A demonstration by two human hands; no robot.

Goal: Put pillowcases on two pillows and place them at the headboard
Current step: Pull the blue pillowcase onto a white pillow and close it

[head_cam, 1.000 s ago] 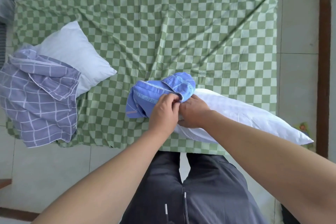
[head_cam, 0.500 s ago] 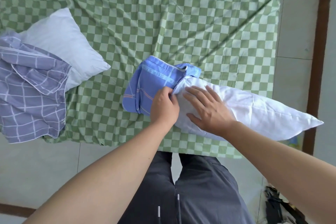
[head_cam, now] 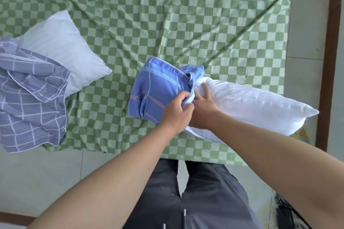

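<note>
The left hand (head_cam: pixel 176 108) is pinching the blue pillowcase (head_cam: pixel 158 93) hem; the right hand (head_cam: pixel 202 107), seemingly flat-fingered, is pressing the white pillow (head_cam: pixel 251 106) stretching rightward.

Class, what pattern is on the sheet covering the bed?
The sheet has a green and pale green check, clearest in the head view.

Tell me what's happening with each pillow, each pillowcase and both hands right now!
blue pillowcase: bunched over one end of a pillow, barely on.
white pillow: mostly bare, lying on the bed.
left hand: gripping the blue pillowcase's edge.
right hand: pressing on the white pillow, fingers fairly straight.
second pillow: bare, lying on the bed.
checked pillowcase: crumpled, partly over the second pillow, hanging off the bed.
</note>
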